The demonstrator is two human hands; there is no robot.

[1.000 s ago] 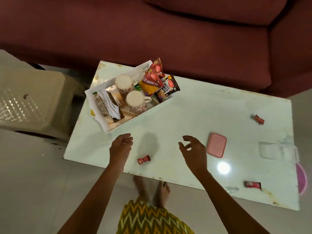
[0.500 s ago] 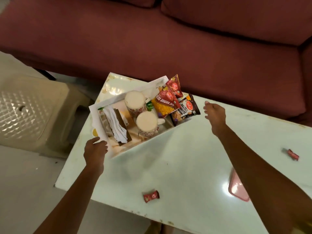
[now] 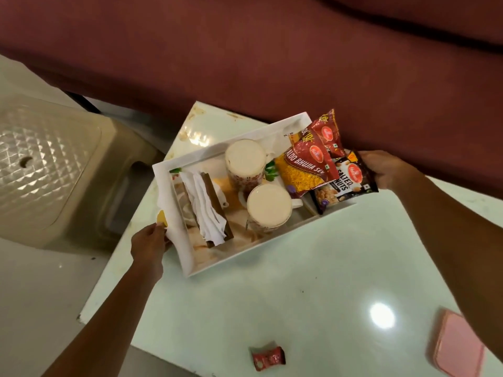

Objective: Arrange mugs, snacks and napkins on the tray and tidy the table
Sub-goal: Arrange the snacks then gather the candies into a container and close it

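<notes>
A white tray (image 3: 246,258) sits at the far left corner of the pale table (image 3: 285,303). It carries two full patterned mugs (image 3: 245,159) (image 3: 269,204), white napkins (image 3: 206,205) in a brown holder, and several snack packets: a red-and-yellow bhujia bag (image 3: 304,167) and a dark salted-peanuts bag (image 3: 344,183). My left hand (image 3: 148,242) grips the tray's left end. My right hand (image 3: 386,168) is closed at the tray's right end, touching the peanuts bag; the tray edge under it is hidden.
A small red wrapper (image 3: 268,359) lies near the table's front edge. A pink lid (image 3: 458,349) rests at the right. A beige plastic stool (image 3: 51,170) stands left of the table. A maroon sofa (image 3: 272,58) runs behind.
Both hands moved from the table's front to the tray. The left now holds its left end and the right has closed on its right end. The view shifted closer.
</notes>
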